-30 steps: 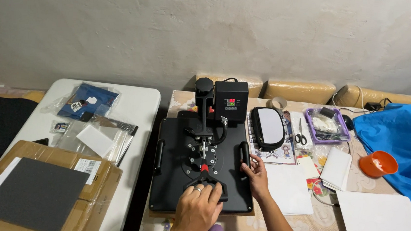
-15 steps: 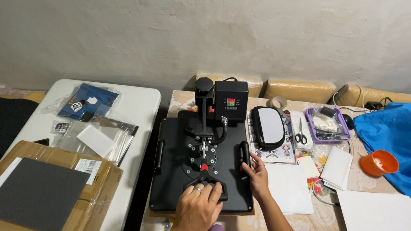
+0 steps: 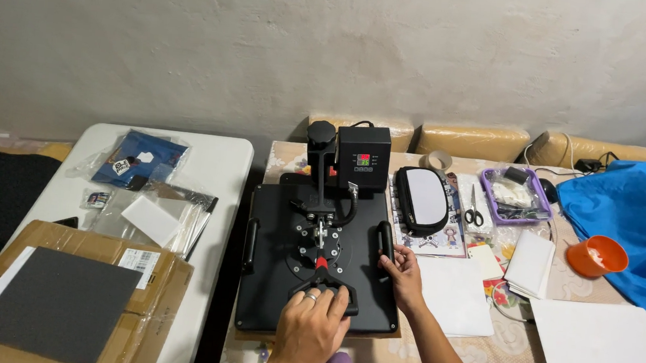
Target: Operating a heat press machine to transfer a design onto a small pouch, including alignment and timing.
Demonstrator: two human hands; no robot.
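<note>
Gripping press handle (image 3: 324,289): left hand (image 3: 311,328) clamped on it; right hand (image 3: 404,276) fingers spread, touching press edge (image 3: 385,286).

I see the heat press (image 3: 317,258) on the worktop (image 3: 471,354), cardboard box (image 3: 137,297) left of it, paper sheets (image 3: 602,345) right.

Left hand (image 3: 311,328) lies palm down, fingers curled forward in a grip; right hand (image 3: 405,276) reaches out, fingers bent.
</note>
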